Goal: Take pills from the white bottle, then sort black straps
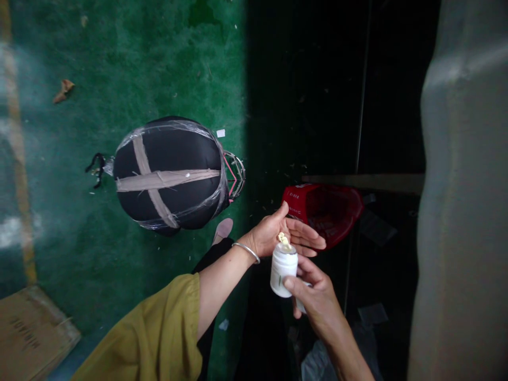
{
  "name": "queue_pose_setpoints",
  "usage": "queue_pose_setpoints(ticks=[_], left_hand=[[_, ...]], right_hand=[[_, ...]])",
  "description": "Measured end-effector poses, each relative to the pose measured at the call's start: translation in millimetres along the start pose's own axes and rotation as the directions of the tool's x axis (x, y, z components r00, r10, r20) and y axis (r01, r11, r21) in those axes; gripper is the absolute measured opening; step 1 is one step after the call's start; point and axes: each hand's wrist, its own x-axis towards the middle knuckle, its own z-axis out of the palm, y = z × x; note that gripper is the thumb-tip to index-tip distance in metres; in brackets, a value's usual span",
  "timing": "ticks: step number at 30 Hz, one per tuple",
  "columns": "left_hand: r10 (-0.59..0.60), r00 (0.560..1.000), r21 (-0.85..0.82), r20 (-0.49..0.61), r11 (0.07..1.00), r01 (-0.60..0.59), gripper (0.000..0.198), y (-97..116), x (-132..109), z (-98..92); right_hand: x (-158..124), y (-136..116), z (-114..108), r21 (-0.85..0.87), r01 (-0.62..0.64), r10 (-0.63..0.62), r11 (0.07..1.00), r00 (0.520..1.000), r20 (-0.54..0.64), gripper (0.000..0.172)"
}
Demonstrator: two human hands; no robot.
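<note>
My left hand point(283, 233) is palm up with its fingers stretched out flat, a silver bangle point(254, 255) around the wrist. Small pale yellow tablets point(283, 239) show at the bottle's mouth, over the palm; I cannot tell how many rest on the skin. A white pill bottle point(284, 272) is tipped with its open mouth towards that palm. My right hand point(313, 288) is closed around the bottle's side, thumb in front. Something pale point(304, 301), perhaps a cap, shows under the right fingers, mostly hidden.
A black padded stool seat point(178, 196), crossed with tape and wrapped in plastic, stands on the green floor point(99, 79). An open red bag point(337, 211) lies beyond my hands. A cardboard box point(32, 338) is at lower left, and a pale grey surface point(464, 211) rises on the right.
</note>
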Motion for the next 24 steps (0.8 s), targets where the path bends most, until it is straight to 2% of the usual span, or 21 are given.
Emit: queue_pose_setpoints(ticks=[6, 15, 18, 21, 24], left_hand=[[-0.045, 0.999, 0.011, -0.022, 0.999, 0.045, 0.097, -3, 0, -3.6], [0.097, 0.995, -0.009, 0.003, 0.995, -0.097, 0.088, 5, 6, -3.6], [0.109, 0.994, 0.014, 0.010, 0.994, -0.109, 0.088, 10, 4, -4.3], [0.041, 0.998, 0.094, 0.044, 0.995, -0.045, 0.090, 14, 0, -2.2], [-0.038, 0.998, 0.301, 0.056, 0.954, 0.020, 0.079, 15, -5, 4.5]], right_hand=[[9, 5, -5, 0.004, -0.045, 0.045, 0.999, 0.998, 0.045, 0.055], [14, 6, -3, -0.071, 0.015, -0.016, 0.997, 1.000, -0.008, 0.058], [17, 4, -3, -0.080, 0.009, -0.011, 0.997, 1.000, -0.014, 0.058], [20, 1, -4, -0.094, -0.001, -0.001, 0.996, 1.000, -0.023, 0.055], [24, 0, -5, -0.111, -0.003, -0.005, 0.994, 0.998, -0.064, 0.057]])
